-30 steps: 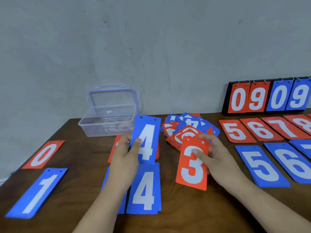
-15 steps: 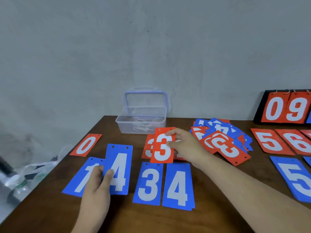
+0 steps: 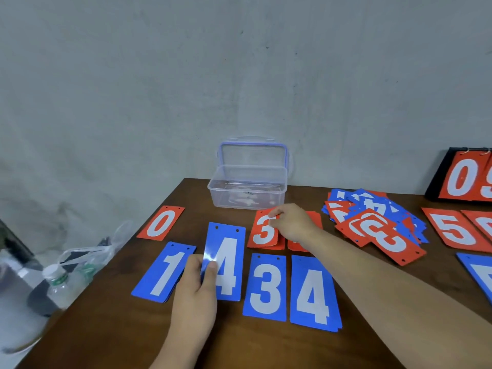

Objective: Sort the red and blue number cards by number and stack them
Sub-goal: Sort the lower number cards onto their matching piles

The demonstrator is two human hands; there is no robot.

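Red 0 card (image 3: pixel 161 222): laid out, far left.
Blue 1 pile (image 3: pixel 165 272): laid out.
Left hand (image 3: pixel 195 296): thumb and fingers pinch a blue 4 card (image 3: pixel 226 259), held between the 1 pile and the blue 3 pile (image 3: pixel 265 286). Its home, the blue 4 pile (image 3: pixel 314 291), lies further right.
Right hand (image 3: pixel 291 223): fingertips pinch a red 3 card (image 3: pixel 263 230) on its pile.
Mixed heap (image 3: pixel 372 222): unsorted, so much probably remains.
Red 5 pile (image 3: pixel 452 227): laid out.

- Blue 4 card (image 3: pixel 226 262) (glossy, two holes at its top) is being pinched at its left edge, overlapping the blue 1 pile (image 3: pixel 165 272) at its 9 o'clock.
- Red 3 card (image 3: pixel 262 231) is lying at 12 o'clock from the blue 3 card (image 3: pixel 265 286).
- Blue 4 pile (image 3: pixel 312 294) is lying at the blue 3 card's 3 o'clock.
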